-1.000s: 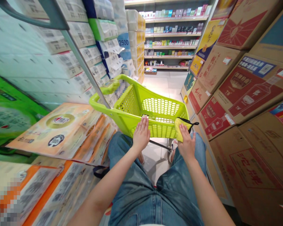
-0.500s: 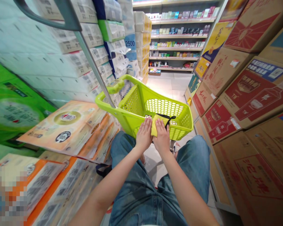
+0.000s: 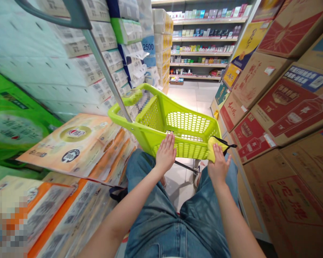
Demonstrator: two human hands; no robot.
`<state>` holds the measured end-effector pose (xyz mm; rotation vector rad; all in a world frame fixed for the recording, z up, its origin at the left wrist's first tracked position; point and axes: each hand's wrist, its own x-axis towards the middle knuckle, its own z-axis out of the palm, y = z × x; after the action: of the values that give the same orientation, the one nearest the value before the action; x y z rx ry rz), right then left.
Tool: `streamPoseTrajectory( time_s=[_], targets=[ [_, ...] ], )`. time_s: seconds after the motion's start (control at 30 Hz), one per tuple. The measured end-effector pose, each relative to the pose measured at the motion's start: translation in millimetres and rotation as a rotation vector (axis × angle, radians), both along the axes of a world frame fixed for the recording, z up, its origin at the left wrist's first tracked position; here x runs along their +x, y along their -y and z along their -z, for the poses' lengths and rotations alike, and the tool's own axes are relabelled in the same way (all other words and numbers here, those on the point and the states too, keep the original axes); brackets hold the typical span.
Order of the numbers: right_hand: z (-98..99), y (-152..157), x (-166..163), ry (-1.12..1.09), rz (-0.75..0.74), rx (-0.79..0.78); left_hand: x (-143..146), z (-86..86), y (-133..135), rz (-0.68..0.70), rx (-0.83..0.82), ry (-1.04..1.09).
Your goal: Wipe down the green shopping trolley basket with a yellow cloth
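A lime-green wheeled shopping basket (image 3: 191, 148) with perforated walls stands across in front of my knees. My left hand (image 3: 165, 154) rests on its near side, fingers stretched out and close together. At the basket's right end, my right hand (image 3: 218, 167) holds a yellow cloth (image 3: 211, 148) with black edging against the outer wall and rim. The cloth's black loop (image 3: 233, 146) sticks out to the right. A long grey pole with a dark handle (image 3: 82, 14) rises from the basket's left end.
Stacked cartons (image 3: 288, 96) line the right side. Wrapped tissue packs (image 3: 97, 68) and orange-and-white packages (image 3: 75, 138) are piled on the left. Tiled floor (image 3: 196, 95) leads to shelves of small boxed goods (image 3: 204, 53) at the back.
My right hand has slid right along the basket's near side with the yellow cloth, to its right end. The left hand stays in about the same place.
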<state>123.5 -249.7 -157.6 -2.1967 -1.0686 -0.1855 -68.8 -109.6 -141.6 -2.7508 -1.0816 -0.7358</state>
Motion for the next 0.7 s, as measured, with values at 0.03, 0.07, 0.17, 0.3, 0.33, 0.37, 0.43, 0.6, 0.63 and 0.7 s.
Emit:
streamPoseTrajectory(
  time_s=[0.03,0.07,0.17,0.3,0.33,0.37,0.43,0.6,0.63,0.7],
  targets=[
    [-3.3,-10,-9,0.006,0.006,-0.005,0,0.3,0,0.001,-0.002,0.006],
    [-7.6,-21,-22,0.014,-0.013,-0.015,0,0.4,-1,0.002,-0.004,0.014],
    [-22.6,-59,-64,0.038,-0.195,-0.038,-1,0.1,-2,0.018,-0.003,0.029],
    [-33.9,-83,-93,0.068,-0.351,-0.021,-3,-2.2,-2,0.039,-0.005,0.018],
    [-33.4,-81,-91,0.088,-0.360,-0.026,-3,-2.8,-2,0.035,-0.003,0.011],
    [-31.3,-75,-86,0.111,-0.362,-0.037,-3,-3.2,-2,0.029,0.002,0.005],
    [-23.6,-56,-65,0.148,-0.341,-0.060,-2,-3.4,-1,0.017,0.012,-0.009],
    [3.5,-1,4,0.111,-0.148,-0.034,0,-1.7,0,-0.008,0.013,-0.024],
    [7.3,6,15,0.094,-0.097,-0.021,0,-1.2,0,-0.010,0.013,-0.023],
    [10.5,10,26,0.072,0.000,-0.005,0,-0.5,0,-0.008,0.012,-0.016]
  ],
)
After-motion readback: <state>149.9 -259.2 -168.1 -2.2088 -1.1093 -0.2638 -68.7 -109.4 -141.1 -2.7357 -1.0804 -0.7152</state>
